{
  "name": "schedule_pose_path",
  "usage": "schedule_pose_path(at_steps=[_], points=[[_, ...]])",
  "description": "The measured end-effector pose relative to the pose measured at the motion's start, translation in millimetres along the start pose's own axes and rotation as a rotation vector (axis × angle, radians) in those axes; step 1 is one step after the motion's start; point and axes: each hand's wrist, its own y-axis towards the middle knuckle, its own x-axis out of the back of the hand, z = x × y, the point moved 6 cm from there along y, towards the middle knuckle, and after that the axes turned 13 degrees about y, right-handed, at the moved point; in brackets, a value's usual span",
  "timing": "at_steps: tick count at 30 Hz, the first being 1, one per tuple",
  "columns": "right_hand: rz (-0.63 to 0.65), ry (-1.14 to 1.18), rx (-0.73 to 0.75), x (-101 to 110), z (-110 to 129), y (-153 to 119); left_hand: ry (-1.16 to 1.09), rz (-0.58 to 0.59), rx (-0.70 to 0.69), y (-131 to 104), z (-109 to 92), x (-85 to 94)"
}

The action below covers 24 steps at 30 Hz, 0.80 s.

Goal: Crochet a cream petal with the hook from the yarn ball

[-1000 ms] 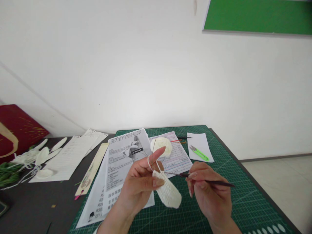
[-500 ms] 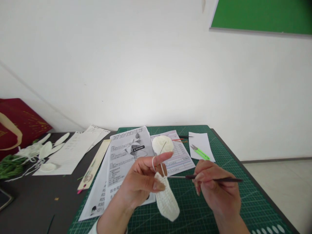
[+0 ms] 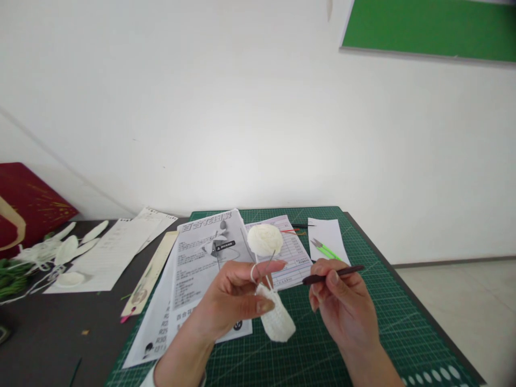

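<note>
My left hand (image 3: 234,301) pinches the top of a white crocheted piece (image 3: 278,320) between thumb and fingers. White yarn loops around its raised index finger, and a thin wire stands up beside that finger. In my right hand (image 3: 342,301) is a crochet hook with a dark handle (image 3: 332,275), held like a pen. Its thin shaft points left toward the top of the crocheted piece; whether the tip sits in a stitch I cannot tell. Behind the hands lies a ball of white yarn (image 3: 265,239) on a printed form (image 3: 296,258).
A green cutting mat (image 3: 387,317) covers the table. Printed pattern sheets (image 3: 201,263) lie left, green-handled thread snips (image 3: 325,249) on white paper at right. Finished white petals (image 3: 66,250), green yarn (image 3: 12,279) and a red bag (image 3: 36,209) are at far left.
My right hand has tilted the hook, its handle end now higher, and moved slightly left. The crocheted piece hangs a little higher. The whole view has shifted slightly.
</note>
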Motion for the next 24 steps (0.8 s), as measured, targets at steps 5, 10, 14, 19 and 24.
schedule_pose_path(at_steps=[5, 10, 14, 19, 24], points=[[0.018, 0.001, -0.010, -3, 1, -1, 0.110, -0.001, -0.050, 1, -3, -2.3], [0.020, -0.002, 0.013, -5, 1, -2, 0.164, -0.058, -0.075, 0, -2, -4.3], [0.022, -0.012, 0.013, -3, 0, -1, -0.031, -0.113, 0.052, -2, 8, -3.8], [0.048, -0.017, 0.015, -4, 1, 0, -0.208, -0.045, 0.101, -1, 9, -9.1], [0.104, -0.039, 0.035, -10, 3, 1, -0.294, 0.001, 0.149, -2, 10, -12.1]])
